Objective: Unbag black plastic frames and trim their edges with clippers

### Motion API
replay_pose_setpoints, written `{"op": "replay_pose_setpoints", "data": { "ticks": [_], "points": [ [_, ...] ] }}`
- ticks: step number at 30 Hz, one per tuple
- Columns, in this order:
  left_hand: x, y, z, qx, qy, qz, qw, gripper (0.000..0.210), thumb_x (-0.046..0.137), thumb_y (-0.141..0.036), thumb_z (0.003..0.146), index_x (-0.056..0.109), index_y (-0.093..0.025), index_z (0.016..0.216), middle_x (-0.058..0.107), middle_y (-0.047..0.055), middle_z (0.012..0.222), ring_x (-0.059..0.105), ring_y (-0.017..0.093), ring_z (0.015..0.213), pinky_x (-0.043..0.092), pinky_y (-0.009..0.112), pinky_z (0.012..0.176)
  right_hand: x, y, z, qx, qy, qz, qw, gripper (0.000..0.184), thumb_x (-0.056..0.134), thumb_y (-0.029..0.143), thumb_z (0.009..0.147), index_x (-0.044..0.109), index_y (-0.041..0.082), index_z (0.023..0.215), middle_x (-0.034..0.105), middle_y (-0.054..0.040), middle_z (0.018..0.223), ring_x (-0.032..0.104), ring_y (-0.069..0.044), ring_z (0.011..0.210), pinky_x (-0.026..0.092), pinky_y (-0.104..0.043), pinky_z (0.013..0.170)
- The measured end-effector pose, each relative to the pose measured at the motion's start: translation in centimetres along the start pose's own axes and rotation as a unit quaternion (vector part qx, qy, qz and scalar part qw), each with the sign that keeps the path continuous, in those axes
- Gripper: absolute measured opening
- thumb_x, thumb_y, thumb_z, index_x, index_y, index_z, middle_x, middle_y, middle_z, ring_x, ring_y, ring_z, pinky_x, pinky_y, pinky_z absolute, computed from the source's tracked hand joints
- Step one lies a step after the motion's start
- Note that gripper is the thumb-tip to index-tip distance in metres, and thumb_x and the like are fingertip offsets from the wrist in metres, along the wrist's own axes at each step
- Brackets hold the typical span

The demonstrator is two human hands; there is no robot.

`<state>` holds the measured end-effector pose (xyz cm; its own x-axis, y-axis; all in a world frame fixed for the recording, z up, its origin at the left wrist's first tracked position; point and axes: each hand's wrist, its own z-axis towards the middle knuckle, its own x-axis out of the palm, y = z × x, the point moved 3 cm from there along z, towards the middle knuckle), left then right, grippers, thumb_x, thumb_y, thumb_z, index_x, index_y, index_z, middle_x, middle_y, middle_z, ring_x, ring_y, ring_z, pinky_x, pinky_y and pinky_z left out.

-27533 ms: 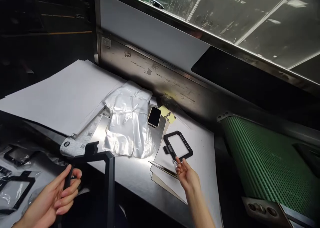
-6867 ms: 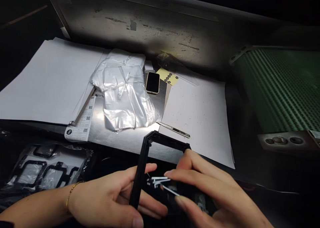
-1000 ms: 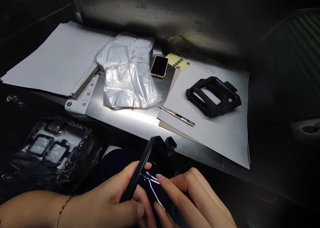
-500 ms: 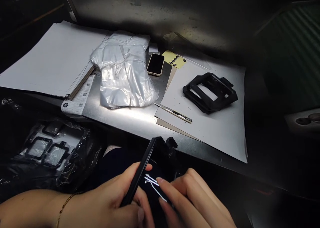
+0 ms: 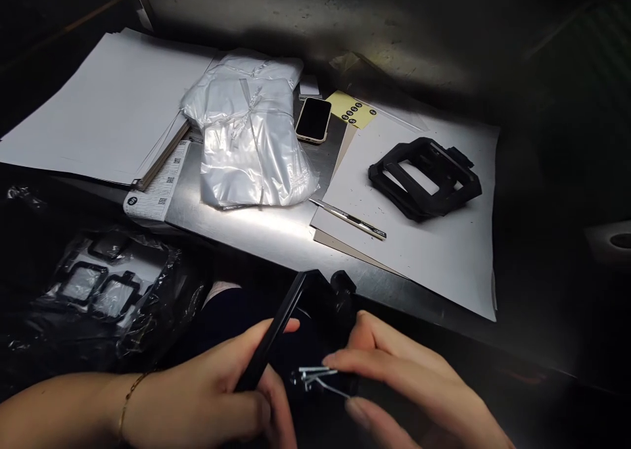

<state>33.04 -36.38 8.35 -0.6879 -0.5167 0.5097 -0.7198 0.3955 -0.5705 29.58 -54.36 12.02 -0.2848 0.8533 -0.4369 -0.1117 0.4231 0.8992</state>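
My left hand (image 5: pixel 211 396) is closed around a black plastic frame (image 5: pixel 276 334), held tilted in front of me. One of its fingertips shows past the far side of the bar. At the frame's right, my right hand (image 5: pixel 394 377) has several thin shiny metal pins (image 5: pixel 318 375) between forefinger and thumb. Small rounded ends on these pins point left, toward the frame; their exact shape is blurred. The frame's lower part is hidden by my left hand, and its right side is lost in the dark.
A black plastic housing (image 5: pixel 426 179) and a slim pen-like tool (image 5: pixel 348 219) lie on white sheets (image 5: pixel 444 258). Clear plastic bags (image 5: pixel 246 146), a phone (image 5: pixel 314 119), a yellow sticker sheet (image 5: pixel 351 109) and stacked paper (image 5: pixel 108 107) are on the metal table. A bag of black frames (image 5: pixel 103 278) sits left.
My right hand has shifted slightly right and down, drawing the metal pins away from the black frame. My left hand keeps its hold. The whole view has shifted a little.
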Motion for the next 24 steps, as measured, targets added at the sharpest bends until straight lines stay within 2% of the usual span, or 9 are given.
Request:
{"op": "replay_pose_setpoints", "data": {
  "ticks": [3, 5, 11, 14, 17, 20, 24],
  "points": [
    [0.0, -0.1, 0.1, 0.019, 0.013, -0.002, 1.000, 0.057, 0.043, -0.008, 0.077, 0.021, -0.020, 0.128, 0.069, 0.002, 0.079, 0.060, 0.017, 0.079, 0.042, 0.038, 0.081, 0.5, -0.2, 0.2, 0.021, -0.049, -0.119, 0.991, 0.023, 0.049, 0.013, 0.078, 0.052, 0.019, 0.100, 0.046, -0.0005, 0.071, 0.051, -0.010, 0.058, 0.048, -0.019, 0.047],
    [0.0, -0.2, 0.2, 0.020, 0.016, 0.005, 1.000, 0.053, 0.043, -0.010, 0.079, 0.024, -0.020, 0.127, 0.068, 0.003, 0.080, 0.060, 0.016, 0.076, 0.044, 0.036, 0.077, 1.0, -0.1, 0.4, 0.007, -0.074, -0.159, 0.984, 0.021, 0.050, 0.012, 0.077, 0.054, 0.016, 0.098, 0.046, -0.0014, 0.071, 0.050, -0.010, 0.059, 0.048, -0.020, 0.047],
    [-0.2, -0.2, 0.2, 0.024, 0.005, 0.013, 1.000, 0.057, 0.043, -0.002, 0.076, 0.031, -0.026, 0.126, 0.069, -0.002, 0.078, 0.059, 0.014, 0.083, 0.042, 0.031, 0.080, 1.7, 0.4, 0.7, -0.039, -0.094, -0.197, 0.975, 0.024, 0.052, 0.011, 0.075, 0.053, 0.010, 0.099, 0.047, -0.0038, 0.072, 0.047, -0.013, 0.063, 0.047, -0.025, 0.052],
    [-0.1, -0.2, 0.3, 0.030, 0.021, -0.015, 0.999, 0.055, 0.043, -0.003, 0.076, 0.031, -0.025, 0.126, 0.068, -0.002, 0.079, 0.059, 0.014, 0.076, 0.045, 0.029, 0.073, 1.7, 0.7, 0.6, -0.077, -0.102, -0.206, 0.970, 0.022, 0.051, 0.009, 0.075, 0.054, 0.007, 0.097, 0.047, -0.0036, 0.066, 0.043, -0.012, 0.058, 0.045, -0.025, 0.047],
    [0.1, -0.2, 0.3, 0.031, 0.028, -0.031, 0.999, 0.052, 0.042, -0.003, 0.076, 0.035, -0.025, 0.122, 0.067, -0.002, 0.079, 0.059, 0.013, 0.072, 0.046, 0.027, 0.069, 2.0, 1.0, 0.5, -0.081, -0.094, -0.243, 0.962, 0.022, 0.053, 0.010, 0.073, 0.055, 0.005, 0.095, 0.049, -0.0046, 0.063, 0.043, -0.013, 0.057, 0.044, -0.025, 0.045],
    [0.2, -0.2, 0.3, 0.029, 0.024, -0.025, 0.999, 0.044, 0.042, -0.002, 0.074, 0.044, -0.023, 0.113, 0.067, -0.002, 0.078, 0.059, 0.013, 0.072, 0.047, 0.026, 0.067, 2.4, 1.1, 0.4, -0.089, -0.095, -0.279, 0.952, 0.022, 0.055, 0.013, 0.072, 0.058, 0.003, 0.092, 0.052, -0.0066, 0.061, 0.044, -0.015, 0.056, 0.044, -0.027, 0.044],
    [0.2, -0.1, 0.2, 0.015, 0.013, 0.008, 1.000, 0.044, 0.041, 0.000, 0.072, 0.046, -0.023, 0.109, 0.067, -0.003, 0.078, 0.058, 0.011, 0.069, 0.046, 0.025, 0.068, 2.7, 1.1, 0.4, -0.124, -0.119, -0.279, 0.945, 0.018, 0.052, 0.011, 0.074, 0.060, 0.001, 0.085, 0.052, -0.0078, 0.056, 0.042, -0.014, 0.052, 0.042, -0.028, 0.039]
  ]
}}
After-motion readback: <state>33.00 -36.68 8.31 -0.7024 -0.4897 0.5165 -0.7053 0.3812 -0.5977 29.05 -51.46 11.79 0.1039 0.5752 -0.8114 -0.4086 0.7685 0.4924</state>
